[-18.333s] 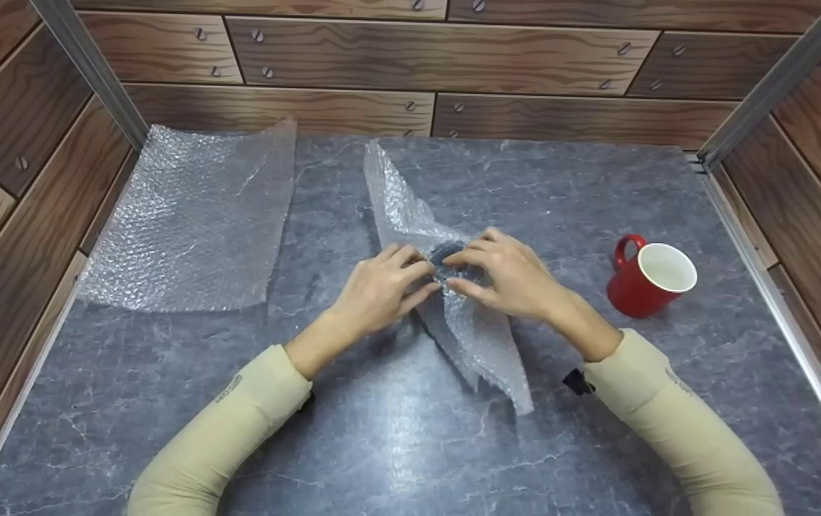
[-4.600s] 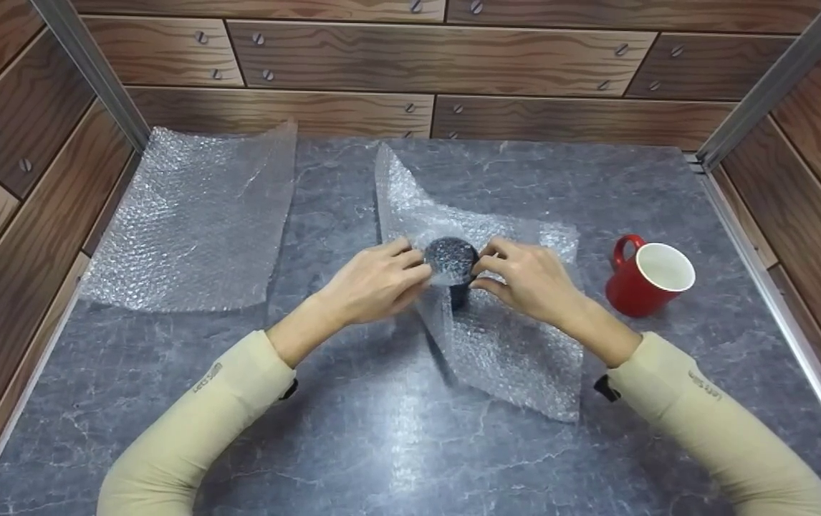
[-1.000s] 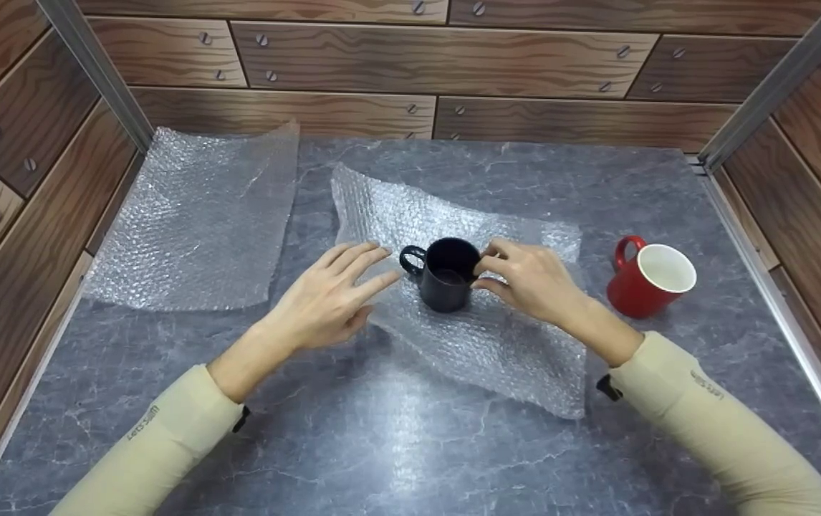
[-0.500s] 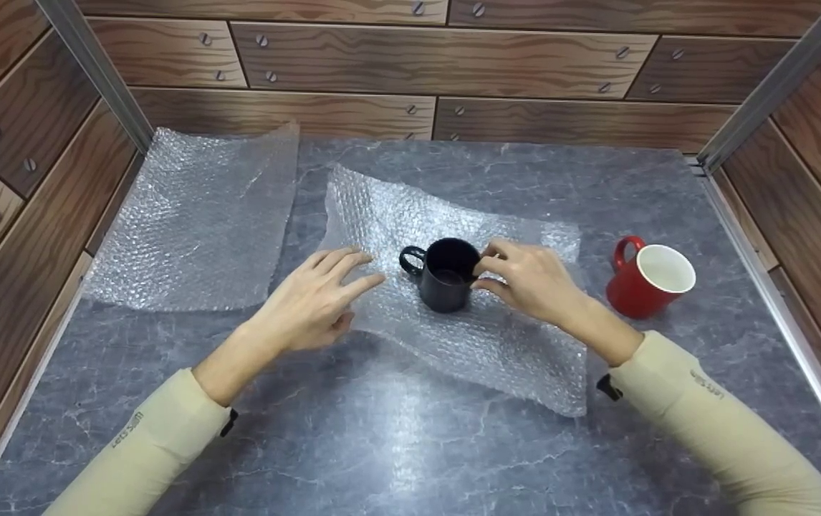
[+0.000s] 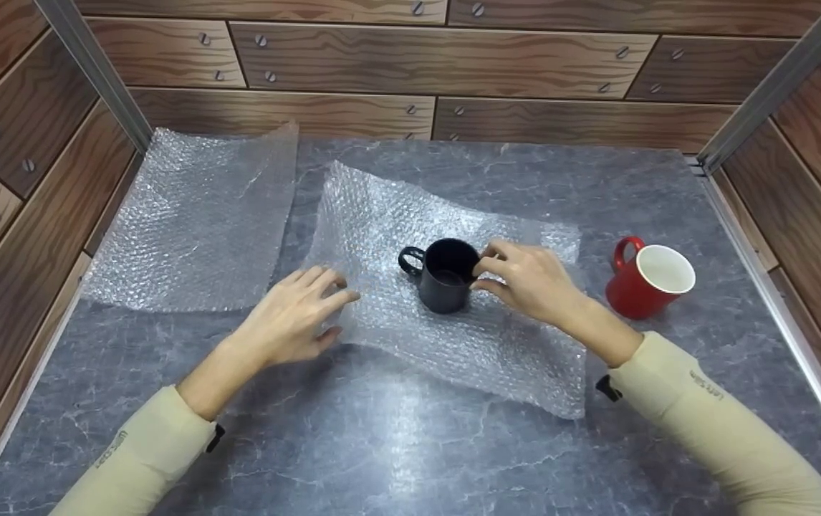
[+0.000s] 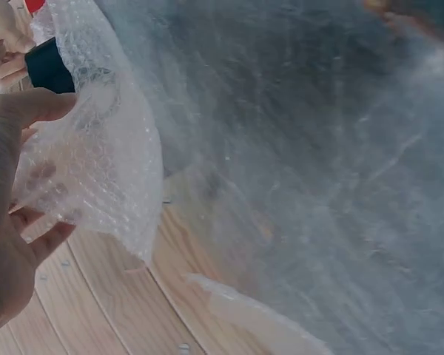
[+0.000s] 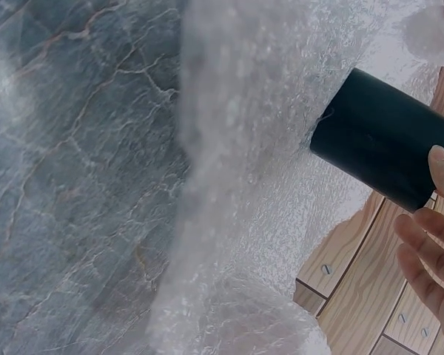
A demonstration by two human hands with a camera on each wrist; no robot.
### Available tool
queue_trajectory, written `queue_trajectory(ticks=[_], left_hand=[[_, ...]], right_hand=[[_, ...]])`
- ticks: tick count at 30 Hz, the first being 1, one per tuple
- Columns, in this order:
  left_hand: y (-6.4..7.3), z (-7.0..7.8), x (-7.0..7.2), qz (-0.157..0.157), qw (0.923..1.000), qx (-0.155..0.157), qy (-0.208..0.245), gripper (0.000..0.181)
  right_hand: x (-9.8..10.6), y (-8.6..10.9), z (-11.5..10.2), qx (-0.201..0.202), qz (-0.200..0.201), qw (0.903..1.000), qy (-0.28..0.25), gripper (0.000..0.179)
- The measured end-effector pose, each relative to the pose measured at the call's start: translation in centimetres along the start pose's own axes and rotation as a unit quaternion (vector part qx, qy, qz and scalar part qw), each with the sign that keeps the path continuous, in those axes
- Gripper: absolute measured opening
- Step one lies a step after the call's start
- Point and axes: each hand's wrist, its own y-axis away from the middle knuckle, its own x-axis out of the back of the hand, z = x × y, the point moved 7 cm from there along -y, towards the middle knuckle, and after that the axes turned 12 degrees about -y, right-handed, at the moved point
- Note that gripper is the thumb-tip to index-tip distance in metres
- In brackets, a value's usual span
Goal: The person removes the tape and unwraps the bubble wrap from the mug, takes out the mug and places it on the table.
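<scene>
A black mug stands upright on a spread sheet of bubble wrap, its handle turned left. My right hand pinches the mug's rim from the right; in the right wrist view the thumb lies against the mug's side, near the rim, with other fingers apart from it. At the wrap's left edge is my left hand, fingers relaxed and slightly bent. The left wrist view shows its thumb in front of the wrap and fingertips behind it, spread well apart.
A red mug with a white inside stands to the right, beyond my right hand. Another flat sheet of bubble wrap lies at the back left. Wood-patterned walls and metal rails border the grey marbled tabletop.
The wrap, earlier folded up over the black mug, now lies spread beneath it, and the mug is uncovered. Over the last second my left hand moved left and nearer. The right hand stayed at the rim.
</scene>
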Motion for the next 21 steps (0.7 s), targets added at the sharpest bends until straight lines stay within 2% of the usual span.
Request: queue_trajectory(ticks=[5, 15, 21], left_hand=[[1.1, -0.2, -0.2, 0.011, 0.9999, 0.007, 0.006, 0.045], [2.8, -0.7, -1.4, -0.020, 0.9988, 0.044, 0.007, 0.034], [3.6, -0.9, -2.4, -0.046, 0.9969, 0.062, 0.014, 0.032]], right_hand=[[0.0, 0.0, 0.0, -0.009, -0.007, 0.9999, -0.007, 0.021], [0.0, 0.0, 0.1, -0.022, -0.016, 0.9996, -0.009, 0.021], [0.0, 0.0, 0.0, -0.014, -0.009, 0.9999, 0.002, 0.021]])
